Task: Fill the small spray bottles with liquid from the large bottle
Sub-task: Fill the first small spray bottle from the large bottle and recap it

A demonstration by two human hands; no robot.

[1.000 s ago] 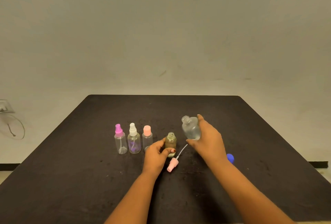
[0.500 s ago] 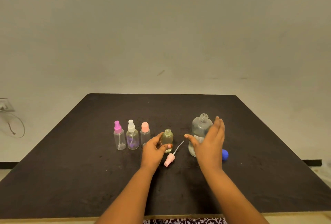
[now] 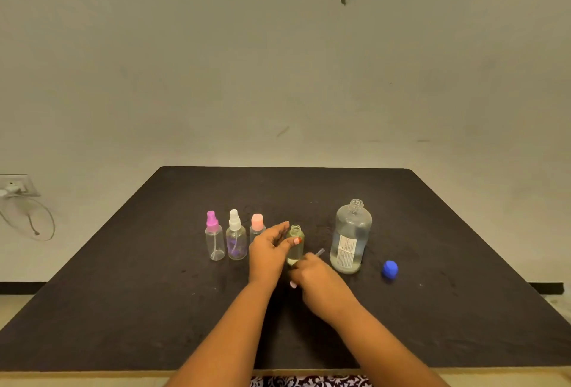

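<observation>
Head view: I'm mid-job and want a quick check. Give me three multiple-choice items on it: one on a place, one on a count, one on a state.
1. Where is the blue cap?
A. on the table, right of the large bottle
B. screwed onto a bottle neck
C. past the table edge

2. How many small bottles carry a spray top?
A. one
B. three
C. four

3. How does the large bottle stand?
A. lying on its side
B. upright and uncapped
C. tilted in mid-pour

Key:
1 A: it lies on the bare table beside that bottle.
2 B: the magenta-topped bottle, white-topped bottle and pink-topped bottle. The fourth bottle, gripped by the left hand, has an open neck, and the right hand curls over the loose sprayer.
3 B: its threaded neck is bare and neither hand touches it.
</observation>
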